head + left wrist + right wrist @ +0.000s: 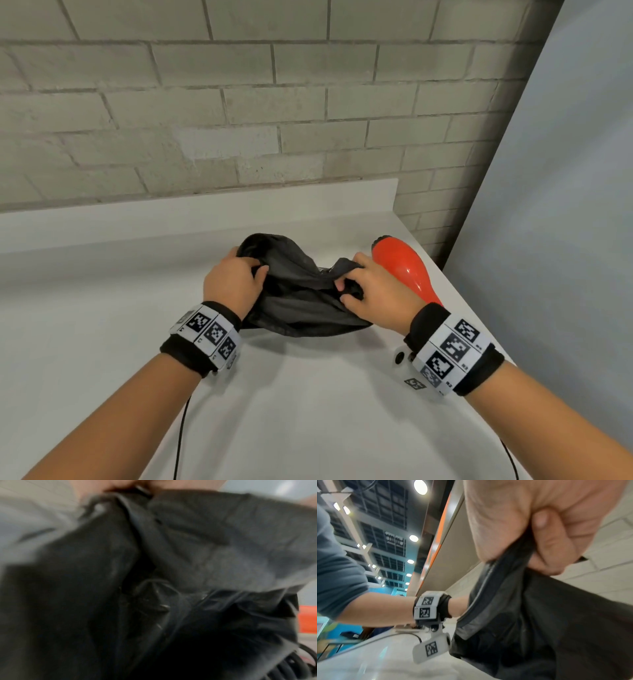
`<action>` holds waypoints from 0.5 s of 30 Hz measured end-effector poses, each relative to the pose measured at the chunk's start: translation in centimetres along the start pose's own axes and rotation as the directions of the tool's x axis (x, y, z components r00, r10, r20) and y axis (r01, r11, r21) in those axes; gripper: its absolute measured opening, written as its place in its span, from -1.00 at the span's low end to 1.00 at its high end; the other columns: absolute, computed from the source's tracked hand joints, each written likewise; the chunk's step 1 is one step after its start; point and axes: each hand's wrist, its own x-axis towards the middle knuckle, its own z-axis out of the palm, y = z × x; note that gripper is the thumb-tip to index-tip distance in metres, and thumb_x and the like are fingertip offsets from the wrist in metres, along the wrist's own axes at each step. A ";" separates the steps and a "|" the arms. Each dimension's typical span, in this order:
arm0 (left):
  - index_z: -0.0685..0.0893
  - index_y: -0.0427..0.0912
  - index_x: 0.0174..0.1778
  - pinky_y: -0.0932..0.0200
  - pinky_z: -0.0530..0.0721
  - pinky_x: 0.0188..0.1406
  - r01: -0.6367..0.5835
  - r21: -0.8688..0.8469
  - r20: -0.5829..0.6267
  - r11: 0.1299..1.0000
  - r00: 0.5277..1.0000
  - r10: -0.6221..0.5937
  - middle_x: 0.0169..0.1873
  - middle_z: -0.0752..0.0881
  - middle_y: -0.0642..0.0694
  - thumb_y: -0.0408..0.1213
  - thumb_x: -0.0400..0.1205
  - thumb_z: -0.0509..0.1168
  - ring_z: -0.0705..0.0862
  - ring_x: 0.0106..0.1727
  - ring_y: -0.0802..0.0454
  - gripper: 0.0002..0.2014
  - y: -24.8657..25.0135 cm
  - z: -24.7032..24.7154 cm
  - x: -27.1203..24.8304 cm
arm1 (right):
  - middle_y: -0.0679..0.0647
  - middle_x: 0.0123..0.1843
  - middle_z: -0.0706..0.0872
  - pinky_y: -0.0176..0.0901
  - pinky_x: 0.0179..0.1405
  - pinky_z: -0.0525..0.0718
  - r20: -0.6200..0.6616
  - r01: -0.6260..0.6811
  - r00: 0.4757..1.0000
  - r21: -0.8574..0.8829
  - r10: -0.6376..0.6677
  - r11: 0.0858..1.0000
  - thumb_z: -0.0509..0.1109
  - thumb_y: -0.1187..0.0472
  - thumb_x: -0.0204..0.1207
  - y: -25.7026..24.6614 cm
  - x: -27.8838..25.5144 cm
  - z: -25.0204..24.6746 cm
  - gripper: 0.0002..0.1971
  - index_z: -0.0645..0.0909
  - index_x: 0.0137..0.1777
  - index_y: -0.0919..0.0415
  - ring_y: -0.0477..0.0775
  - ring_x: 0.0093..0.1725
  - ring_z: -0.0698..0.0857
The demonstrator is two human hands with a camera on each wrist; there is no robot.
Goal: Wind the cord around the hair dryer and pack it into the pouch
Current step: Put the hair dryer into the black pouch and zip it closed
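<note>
A black fabric pouch (298,294) lies on the white counter (102,308) in front of me. My left hand (236,279) grips its left rim and my right hand (370,291) pinches its right rim, holding the mouth apart. The red hair dryer (407,270) lies just right of the pouch, partly behind my right hand. In the left wrist view the blurred pouch (188,561) fills the frame, with a strip of the dryer (307,620) and black coiled cord (291,668) at the right edge. In the right wrist view my fingers (553,545) curl around the pouch edge (488,601).
A grey brick wall (239,102) rises behind the counter's raised back lip. A pale panel (565,205) stands on the right, past the counter's right edge. Thin black wires (180,442) hang from my wrist cameras near the front.
</note>
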 end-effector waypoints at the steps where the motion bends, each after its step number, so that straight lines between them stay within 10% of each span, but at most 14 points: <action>1: 0.70 -0.16 0.10 0.02 0.56 -0.15 -0.001 0.002 0.016 1.000 1.000 0.001 0.24 0.56 -0.20 -0.08 0.58 0.25 0.66 -0.02 -0.27 -0.70 -0.1 0.1 -0.2 | -0.04 -0.04 0.35 -0.36 -0.25 0.38 0.011 -0.011 1.000 -0.037 0.012 0.999 0.31 0.29 0.46 -0.1 0.1 0.1 -0.84 0.61 0.02 0.13 0.01 -0.22 0.49; 8: 0.23 -0.22 0.45 -0.02 0.58 -0.01 -0.079 0.346 0.201 0.935 0.980 0.008 0.60 -0.10 -0.18 -0.20 0.41 0.44 0.45 0.25 -0.24 -0.26 -0.4 1.4 -2.3 | 0.30 0.32 0.28 -0.12 -0.37 0.50 -0.035 -0.233 0.971 -0.345 0.235 0.909 0.27 0.34 0.46 0.3 2.2 0.6 -0.23 0.01 0.56 -0.18 0.17 -0.37 0.46; 15: 0.34 -0.01 0.40 0.03 0.47 -0.01 -0.137 0.496 0.376 0.858 0.924 -0.070 0.60 -0.36 -0.13 -0.29 0.52 0.24 0.42 0.31 -0.22 -0.50 -0.8 1.8 -4.2 | 0.26 0.46 0.12 -0.01 -0.18 0.57 -0.019 -0.419 0.891 -0.417 0.453 0.807 0.48 0.20 0.31 2.0 5.3 0.9 -0.27 0.21 0.44 -0.01 0.38 0.11 0.57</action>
